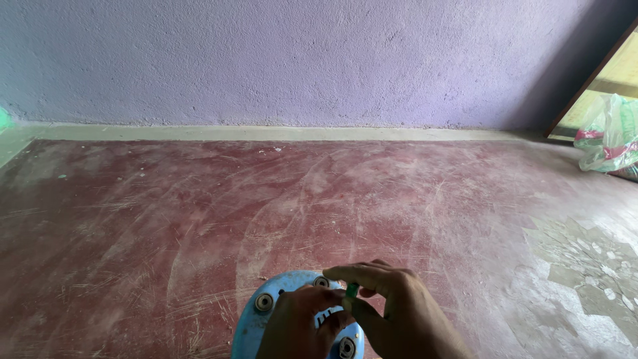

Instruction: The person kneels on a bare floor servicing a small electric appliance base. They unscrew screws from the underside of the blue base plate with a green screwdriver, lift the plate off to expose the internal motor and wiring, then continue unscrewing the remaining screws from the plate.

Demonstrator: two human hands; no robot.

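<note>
A round light-blue plastic part (256, 326) with several metal bolts or bearings set in it lies on the red floor at the bottom edge of the head view. My left hand (299, 326) rests on top of it with fingers curled. My right hand (392, 309) comes in from the lower right, its fingertips pinched on a small green piece (352, 291) just above the blue part. Both hands meet over the part's middle and hide what lies beneath them.
The worn, scratched red cement floor (266, 199) runs up to a lilac plastered wall (299, 60). A clear plastic bag (608, 136) with coloured contents lies at the right by a wooden door frame (591, 76). Patchy grey cement (585, 259) shows at the lower right.
</note>
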